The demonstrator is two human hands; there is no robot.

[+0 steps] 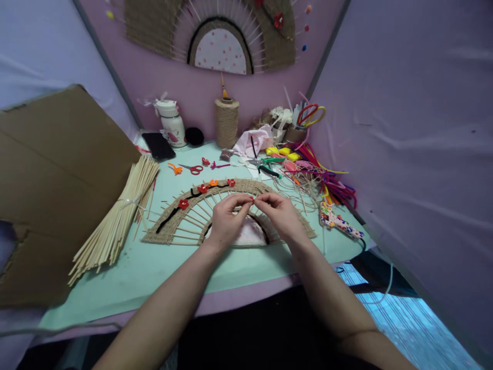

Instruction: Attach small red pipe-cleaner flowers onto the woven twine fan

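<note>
My left hand (229, 218) and my right hand (280, 215) meet above the middle of the fan. Between their pinched fingertips is a small red pipe cleaner piece (252, 199), mostly hidden by the fingers. Below them lies the half-round fan (164, 232), made of thin sticks woven with twine, with a pale spotted half-circle at its base. A black branch-like strip runs up its left side. Along it sit red flowers (183, 204) and an orange flower (213, 183).
Left: a bundle of sticks (115, 221) and cardboard (57, 195). Behind the fan: small scissors (195, 169), twine spool (227, 123), bottle (172, 126), phone (158, 146). Right: green-handled pliers (269, 170), pipe cleaners (339, 186), patterned glue gun (339, 221). A similar fan (150, 28) hangs on the wall.
</note>
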